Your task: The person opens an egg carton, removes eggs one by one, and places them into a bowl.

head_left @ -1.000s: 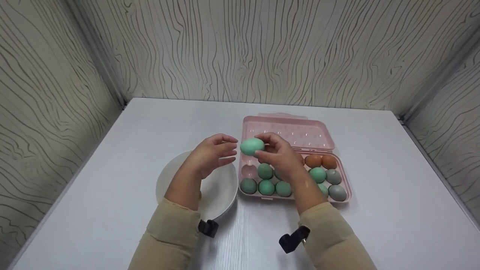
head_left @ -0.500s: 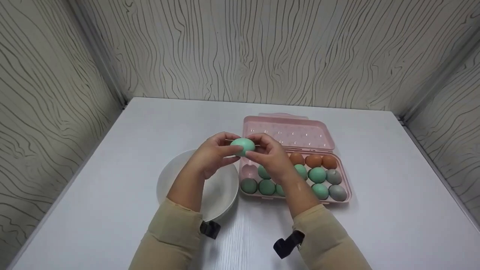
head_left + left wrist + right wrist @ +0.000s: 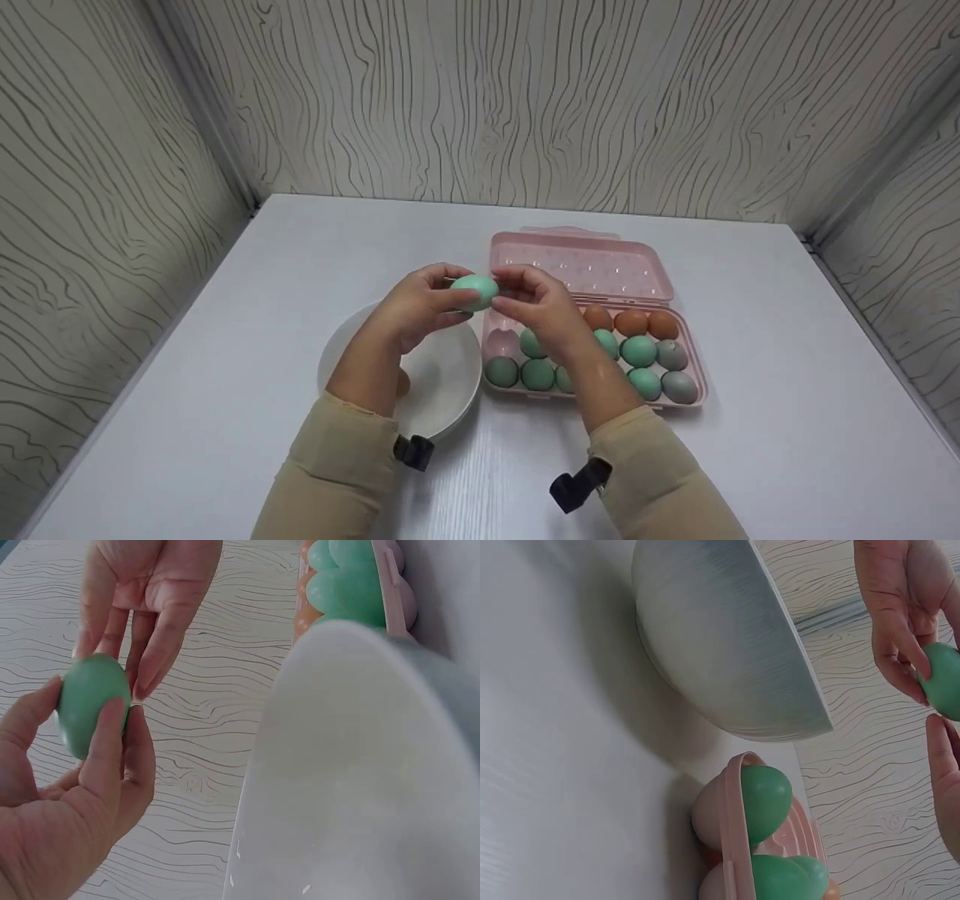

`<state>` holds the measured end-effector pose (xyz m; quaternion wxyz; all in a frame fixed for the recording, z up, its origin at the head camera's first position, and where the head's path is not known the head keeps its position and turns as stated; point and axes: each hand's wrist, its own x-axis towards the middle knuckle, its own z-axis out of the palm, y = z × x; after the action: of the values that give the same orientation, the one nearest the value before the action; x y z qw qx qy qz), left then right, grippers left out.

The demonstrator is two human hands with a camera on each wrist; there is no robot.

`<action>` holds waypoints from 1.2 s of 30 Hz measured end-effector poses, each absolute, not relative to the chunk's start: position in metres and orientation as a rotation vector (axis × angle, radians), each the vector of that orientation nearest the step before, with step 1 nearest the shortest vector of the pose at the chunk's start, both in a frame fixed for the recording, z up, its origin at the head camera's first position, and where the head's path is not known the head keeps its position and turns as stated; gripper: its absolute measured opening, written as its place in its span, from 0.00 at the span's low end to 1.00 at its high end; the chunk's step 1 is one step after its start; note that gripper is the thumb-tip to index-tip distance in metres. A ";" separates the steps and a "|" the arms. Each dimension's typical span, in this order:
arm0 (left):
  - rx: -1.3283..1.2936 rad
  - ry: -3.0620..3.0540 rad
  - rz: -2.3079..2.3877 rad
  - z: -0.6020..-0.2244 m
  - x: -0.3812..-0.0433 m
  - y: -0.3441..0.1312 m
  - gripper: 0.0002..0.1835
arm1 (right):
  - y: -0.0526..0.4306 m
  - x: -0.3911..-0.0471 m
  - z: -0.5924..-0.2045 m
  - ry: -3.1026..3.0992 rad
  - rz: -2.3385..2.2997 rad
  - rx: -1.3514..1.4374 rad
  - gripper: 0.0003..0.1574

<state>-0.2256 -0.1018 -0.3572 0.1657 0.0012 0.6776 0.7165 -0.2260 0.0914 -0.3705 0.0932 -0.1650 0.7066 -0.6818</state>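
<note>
Above the right side of a white bowl, my left hand pinches a pale green egg between thumb and fingers. The left wrist view shows the egg lying across those fingertips. My right hand faces it from the other side, fingertips parted right at the egg's end, in front of a pink egg carton. Part of a brown egg shows inside the bowl, beside my left wrist. Some carton eggs are hidden behind my right hand and forearm.
The carton's pink lid lies folded back behind it. Brown eggs fill part of its back row, with green eggs and greyish eggs in front. Everything stands on a white table, with patterned panels around it.
The green egg has moved left from over the carton towards the bowl. My left hand has taken hold of it, and my right fingers have loosened from its end.
</note>
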 end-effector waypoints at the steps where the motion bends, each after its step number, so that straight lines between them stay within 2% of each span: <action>1: 0.002 1.936 2.034 -0.357 -0.226 -0.103 0.21 | 0.094 -0.229 -0.374 2.094 -2.030 -0.481 0.27; 11: -0.054 1.985 1.937 -0.366 -0.233 -0.122 0.19 | 0.114 -0.239 -0.385 2.071 -2.096 -0.337 0.25; 24: -0.178 2.054 1.649 -0.385 -0.248 -0.148 0.20 | 0.133 -0.243 -0.391 2.048 -2.136 -0.345 0.29; 34: -0.278 2.101 1.420 -0.401 -0.249 -0.154 0.21 | 0.141 -0.245 -0.394 2.122 -2.071 -0.349 0.25; 36: -0.380 2.093 1.420 -0.402 -0.244 -0.154 0.22 | 0.143 -0.245 -0.395 2.121 -2.073 -0.348 0.26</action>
<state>-0.2441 -0.1536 -0.4024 0.2879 -0.1421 0.7836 0.5318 -0.2447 0.1431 -0.3949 0.0778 -0.1161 0.7082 -0.6920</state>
